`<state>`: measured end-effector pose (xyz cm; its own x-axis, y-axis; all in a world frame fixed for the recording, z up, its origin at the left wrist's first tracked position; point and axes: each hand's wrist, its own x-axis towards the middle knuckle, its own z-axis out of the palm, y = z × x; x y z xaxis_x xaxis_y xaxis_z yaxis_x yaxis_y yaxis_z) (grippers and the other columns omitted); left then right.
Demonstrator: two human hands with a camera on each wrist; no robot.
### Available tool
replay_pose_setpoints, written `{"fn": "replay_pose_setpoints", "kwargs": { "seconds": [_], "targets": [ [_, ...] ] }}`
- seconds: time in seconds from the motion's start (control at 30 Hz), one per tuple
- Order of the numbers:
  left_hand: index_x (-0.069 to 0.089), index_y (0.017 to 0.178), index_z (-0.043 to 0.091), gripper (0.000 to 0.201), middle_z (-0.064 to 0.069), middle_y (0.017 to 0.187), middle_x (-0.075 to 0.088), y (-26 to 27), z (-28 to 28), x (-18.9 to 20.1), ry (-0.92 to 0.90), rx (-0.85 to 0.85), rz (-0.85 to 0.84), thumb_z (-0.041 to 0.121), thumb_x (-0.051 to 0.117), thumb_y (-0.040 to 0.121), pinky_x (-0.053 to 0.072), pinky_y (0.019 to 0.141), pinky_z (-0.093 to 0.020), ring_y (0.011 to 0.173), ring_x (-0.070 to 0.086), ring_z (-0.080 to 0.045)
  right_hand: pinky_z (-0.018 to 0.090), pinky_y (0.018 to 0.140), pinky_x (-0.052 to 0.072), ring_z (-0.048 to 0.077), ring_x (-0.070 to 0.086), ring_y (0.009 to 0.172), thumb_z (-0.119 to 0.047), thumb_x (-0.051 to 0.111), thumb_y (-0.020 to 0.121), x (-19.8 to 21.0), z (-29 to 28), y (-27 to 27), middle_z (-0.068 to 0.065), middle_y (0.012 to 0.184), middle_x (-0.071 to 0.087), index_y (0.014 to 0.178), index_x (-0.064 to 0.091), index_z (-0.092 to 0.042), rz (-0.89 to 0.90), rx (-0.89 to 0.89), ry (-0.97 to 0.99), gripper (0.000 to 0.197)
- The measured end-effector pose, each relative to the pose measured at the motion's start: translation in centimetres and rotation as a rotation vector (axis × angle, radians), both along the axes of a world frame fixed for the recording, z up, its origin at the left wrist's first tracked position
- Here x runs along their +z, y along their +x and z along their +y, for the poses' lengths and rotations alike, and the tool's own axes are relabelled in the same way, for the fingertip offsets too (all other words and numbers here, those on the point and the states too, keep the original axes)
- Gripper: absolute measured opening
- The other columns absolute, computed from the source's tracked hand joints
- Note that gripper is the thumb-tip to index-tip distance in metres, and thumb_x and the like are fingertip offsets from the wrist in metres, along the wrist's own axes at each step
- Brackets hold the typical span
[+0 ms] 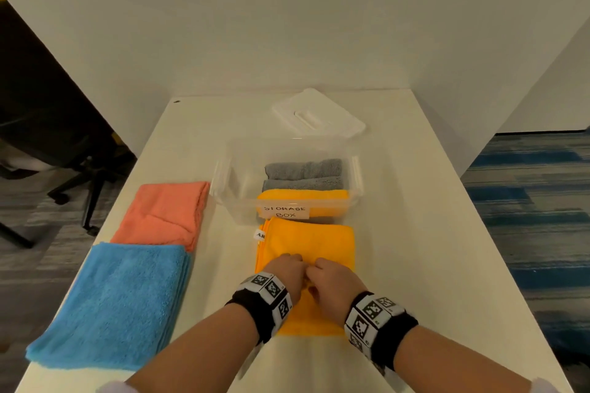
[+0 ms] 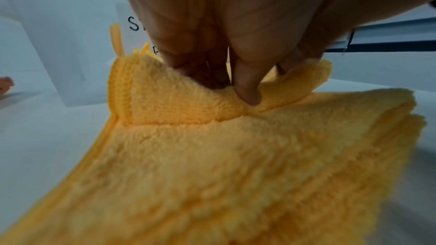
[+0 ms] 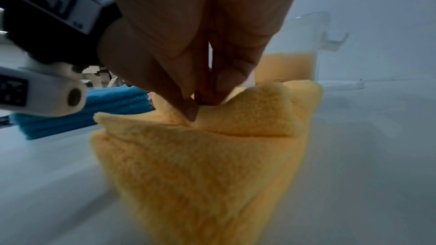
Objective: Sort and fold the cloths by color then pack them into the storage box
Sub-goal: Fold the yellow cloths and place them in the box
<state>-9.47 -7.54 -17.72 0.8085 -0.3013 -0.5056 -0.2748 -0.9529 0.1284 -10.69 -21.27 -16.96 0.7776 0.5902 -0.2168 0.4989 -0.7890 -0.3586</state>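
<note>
Both hands met on the yellow cloth (image 1: 306, 242) that lay flat on the white surface (image 1: 415, 233), just on the near side of the clear storage box (image 1: 242, 169). The left hand (image 1: 285, 274) had its fingers curled down, thumb (image 2: 247, 90) and fingers pinching up a fold of the yellow pile. The right hand (image 1: 335, 284), touching the left, nipped a raised ridge of the same cloth between thumb and fingertips (image 3: 191, 113). Inside the storage box sat two folded grey cloths (image 1: 303, 174) towards its far side and a folded yellow one (image 1: 303, 198) against its labelled near wall. Left of the box lay the folded coral cloths (image 1: 162, 214), with the blue cloths (image 1: 118, 303) nearer the person. The white lid (image 1: 319, 113) rested beyond the box.
</note>
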Motion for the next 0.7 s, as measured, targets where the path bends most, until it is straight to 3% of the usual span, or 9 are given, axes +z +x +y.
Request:
{"fn": "replay_pose_setpoints", "kwargs": {
  "seconds": [0.07,0.13,0.33,0.5,0.57,0.63,0.7],
  "targets": [
    [0.056,0.114,0.014,0.022,-0.009,0.116,0.052,-0.1,-0.2,0.1,-0.006,0.016,-0.010,0.014,0.051,0.092,0.042,0.095,-0.034,0.110,0.048,-0.026,0.034,0.099,0.035,0.028,0.042,0.119,-0.010,0.040,0.096,-0.3,-0.2,-0.7,0.009,0.129,0.048,0.126,0.049,-0.010,0.008,0.024,-0.041,0.032],
    [0.055,0.115,0.014,0.022,-0.009,0.116,0.052,-0.3,-0.3,0.1,-0.013,0.032,-0.019,0.014,0.050,0.093,0.042,0.095,-0.034,0.110,0.048,-0.026,0.034,0.104,0.033,0.028,0.039,0.121,-0.008,0.039,0.095,-0.8,-0.5,-1.0,0.009,0.133,0.046,0.130,0.046,-0.010,-0.006,0.037,-0.047,0.036],
    [0.055,0.115,0.014,0.021,-0.007,0.117,0.052,-0.5,0.1,-0.1,-0.030,0.016,-0.045,0.020,0.047,0.097,0.041,0.094,-0.032,0.111,0.048,-0.024,0.033,0.098,0.037,0.025,0.040,0.119,-0.003,0.049,0.089,-1.0,-0.3,-0.6,0.006,0.129,0.047,0.128,0.045,-0.013,0.002,-0.015,-0.054,0.040],
    [0.051,0.117,0.013,0.035,-0.006,0.117,0.051,-0.5,1.0,-0.2,-0.035,-0.052,-0.052,0.017,0.063,0.085,0.043,0.092,-0.032,0.109,0.050,-0.025,0.033,0.097,0.038,0.026,0.040,0.118,-0.007,0.045,0.093,-1.5,0.6,-0.5,0.006,0.128,0.047,0.127,0.046,-0.012,-0.029,-0.081,-0.097,0.034],
    [0.049,0.119,0.013,0.034,-0.007,0.116,0.051,-0.7,1.4,-0.4,-0.057,-0.074,-0.081,0.015,0.060,0.086,0.042,0.089,-0.032,0.106,0.052,-0.026,0.035,0.091,0.044,0.028,0.046,0.111,-0.009,0.049,0.092,-2.1,1.0,-0.9,0.007,0.120,0.053,0.120,0.052,-0.012,-0.088,-0.126,-0.084,0.028],
    [0.048,0.119,0.012,0.030,-0.008,0.116,0.052,-0.9,1.7,-0.7,-0.101,-0.095,-0.136,0.015,0.054,0.090,0.041,0.087,-0.032,0.105,0.051,-0.027,0.033,0.074,0.053,0.026,0.057,0.088,-0.009,0.067,0.078,-2.7,1.0,-1.4,0.005,0.099,0.064,0.102,0.063,-0.013,-0.190,-0.165,-0.040,0.024],
    [0.048,0.119,0.013,0.027,-0.008,0.116,0.051,-1.2,2.0,-1.1,-0.151,-0.120,-0.203,0.015,0.049,0.092,0.038,0.088,-0.031,0.105,0.050,-0.026,0.029,0.062,0.054,0.022,0.059,0.073,-0.014,0.073,0.065,-3.5,0.8,-1.9,0.000,0.085,0.065,0.091,0.065,-0.016,-0.267,-0.174,0.009,0.027]
  ]
}}
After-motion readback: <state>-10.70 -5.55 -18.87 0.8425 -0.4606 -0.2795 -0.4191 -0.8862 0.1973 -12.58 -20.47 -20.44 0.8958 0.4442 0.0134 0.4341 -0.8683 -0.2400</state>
